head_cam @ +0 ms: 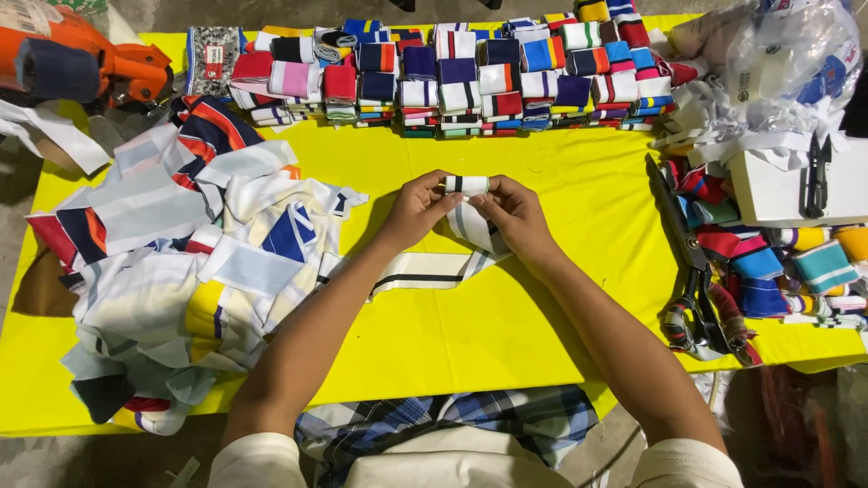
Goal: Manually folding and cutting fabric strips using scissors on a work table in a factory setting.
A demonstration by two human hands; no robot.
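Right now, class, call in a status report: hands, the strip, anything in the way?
Left hand and right hand both pinch the white striped strip, partly rolled. Tail trails on the yellow table. Nothing between the hands.

A clear plastic bag (796,54) with blue and white contents sits at the far right corner. Just near of it stands a white box (778,190). At the far left, a small patterned packet (212,56) bears a red-and-white label (213,60).

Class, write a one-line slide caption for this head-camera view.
Left hand and right hand roll a white, dark-striped band over a yellow table.
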